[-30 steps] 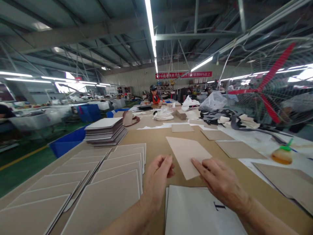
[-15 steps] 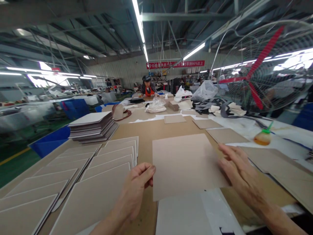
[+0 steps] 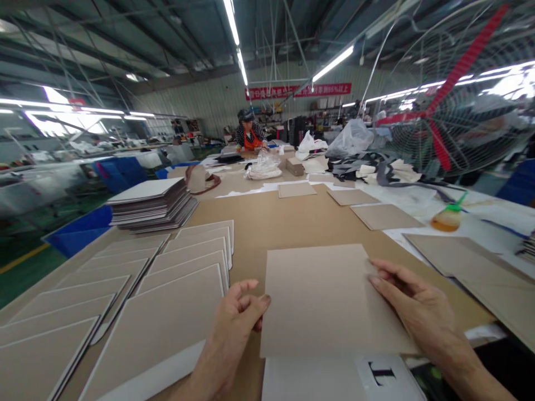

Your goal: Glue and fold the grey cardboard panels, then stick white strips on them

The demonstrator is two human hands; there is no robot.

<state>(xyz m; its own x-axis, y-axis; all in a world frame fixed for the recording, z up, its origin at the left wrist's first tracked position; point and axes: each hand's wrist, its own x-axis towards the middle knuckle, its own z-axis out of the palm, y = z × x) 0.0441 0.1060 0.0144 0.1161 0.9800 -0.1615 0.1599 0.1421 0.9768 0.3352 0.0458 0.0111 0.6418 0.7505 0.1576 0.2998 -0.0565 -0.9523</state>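
A flat beige board [image 3: 313, 301] lies between my two hands, its near edge over a pale grey sheet [image 3: 309, 380]. My left hand [image 3: 238, 326] pinches the board's left edge between thumb and bent fingers. At the right edge, my right hand [image 3: 422, 309] has its thumb on top and its fingers around the side. Clear film with a black printed mark [image 3: 381, 373] covers the right part of the pale sheet. To the left, overlapping white-edged beige panels [image 3: 167, 317] are fanned out in two rows.
A tall stack of boards [image 3: 152, 206] stands at the back left. Several loose boards [image 3: 387, 216] lie along the right side, near a bottle of amber liquid [image 3: 447, 218] with a green nozzle. A large fan [image 3: 455, 106] stands at the right. Across the table is a person in an orange apron [image 3: 249, 136].
The board has come down and nearer to me. My right hand, blurred beside the edge before, now grips it. My left hand keeps its pinch, with the index finger raised more.
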